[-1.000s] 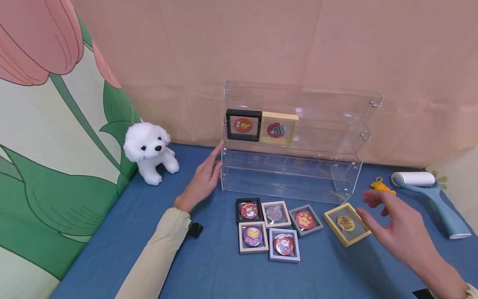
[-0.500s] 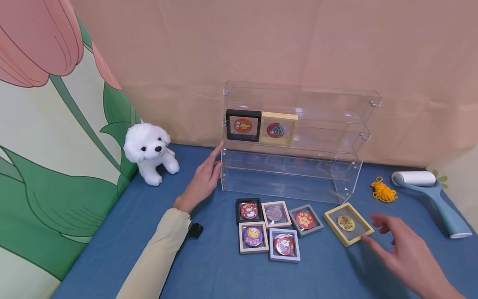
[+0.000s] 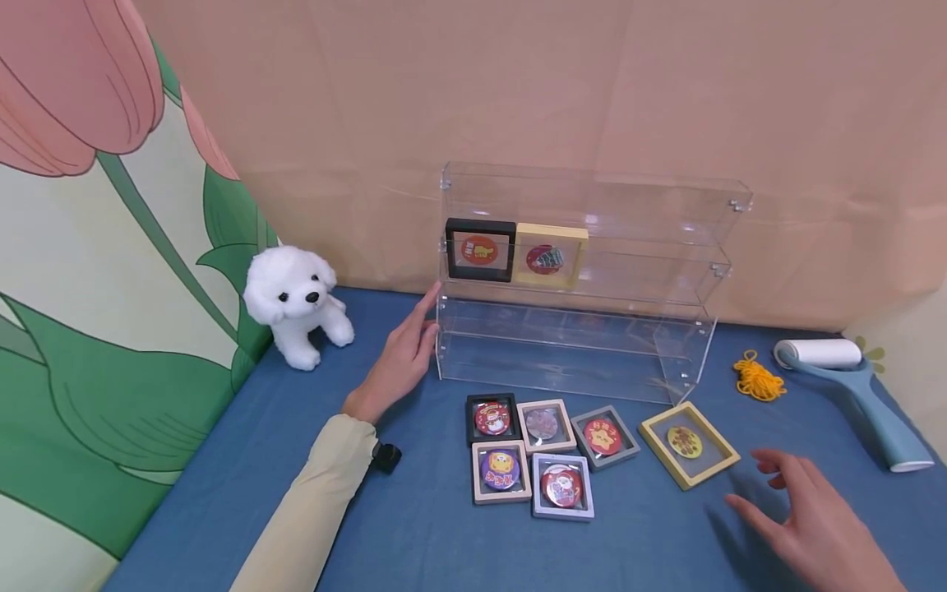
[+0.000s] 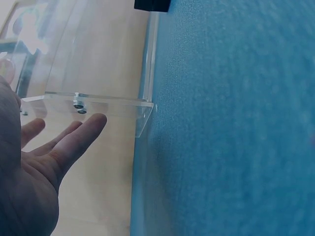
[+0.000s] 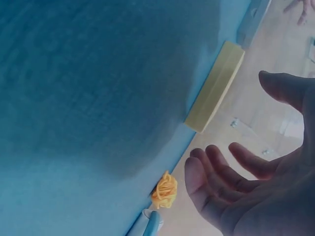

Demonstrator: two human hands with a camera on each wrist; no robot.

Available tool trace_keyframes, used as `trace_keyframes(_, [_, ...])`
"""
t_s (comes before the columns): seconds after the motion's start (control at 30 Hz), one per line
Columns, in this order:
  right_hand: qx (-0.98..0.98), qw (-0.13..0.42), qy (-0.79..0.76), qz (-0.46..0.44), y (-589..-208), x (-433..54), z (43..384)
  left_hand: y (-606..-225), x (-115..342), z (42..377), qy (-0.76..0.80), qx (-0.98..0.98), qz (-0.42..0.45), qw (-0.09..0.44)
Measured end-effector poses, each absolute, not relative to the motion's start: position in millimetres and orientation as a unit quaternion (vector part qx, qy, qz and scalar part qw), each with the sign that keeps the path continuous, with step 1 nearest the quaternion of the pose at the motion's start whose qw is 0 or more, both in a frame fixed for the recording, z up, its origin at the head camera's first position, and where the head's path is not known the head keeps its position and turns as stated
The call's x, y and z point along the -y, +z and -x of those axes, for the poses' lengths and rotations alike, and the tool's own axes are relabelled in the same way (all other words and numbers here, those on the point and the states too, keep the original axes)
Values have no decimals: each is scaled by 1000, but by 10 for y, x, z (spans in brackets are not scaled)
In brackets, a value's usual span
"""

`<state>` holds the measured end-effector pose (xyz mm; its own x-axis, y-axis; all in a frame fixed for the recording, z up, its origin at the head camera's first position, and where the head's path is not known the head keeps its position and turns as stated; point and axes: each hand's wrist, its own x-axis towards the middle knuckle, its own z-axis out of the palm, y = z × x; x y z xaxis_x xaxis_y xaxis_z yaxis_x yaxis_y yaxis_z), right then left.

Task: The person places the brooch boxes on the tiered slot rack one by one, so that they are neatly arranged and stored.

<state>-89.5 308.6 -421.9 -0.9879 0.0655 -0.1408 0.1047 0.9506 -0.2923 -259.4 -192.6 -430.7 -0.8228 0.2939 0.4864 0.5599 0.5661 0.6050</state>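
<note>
My left hand rests its outstretched fingers against the left side of a clear acrylic display shelf. In the left wrist view those fingers lie along the side panel. A black frame and a cream frame, each holding a round badge, stand side by side on a shelf tier. My right hand hovers over the cloth with nothing in it, thumb and fingers apart. Just left of it lies a yellow frame with a yellow badge; the right wrist view shows this yellow frame edge-on beyond the fingers.
Several more framed badges lie before the shelf, including a black frame, a grey frame and a lilac frame. A white plush dog sits at left. At right are an orange yarn bundle and a blue-handled lint roller.
My right hand has drawn back from the yellow frame, toward the lower right, uncovering its right corner and the orange yarn. The left hand has stayed at the shelf.
</note>
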Motion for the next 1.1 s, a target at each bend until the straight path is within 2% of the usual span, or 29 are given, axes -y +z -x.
trace_keyframes(0.4, [-971,141,-174,-80,-4379,-3130,941,-4313,1906,2600,-402,867,246,163])
trace_keyframes(1.1, [-979,126,-146,-64,-4350,-2898,1127,-4301,1917,2586,-403,867,242,166])
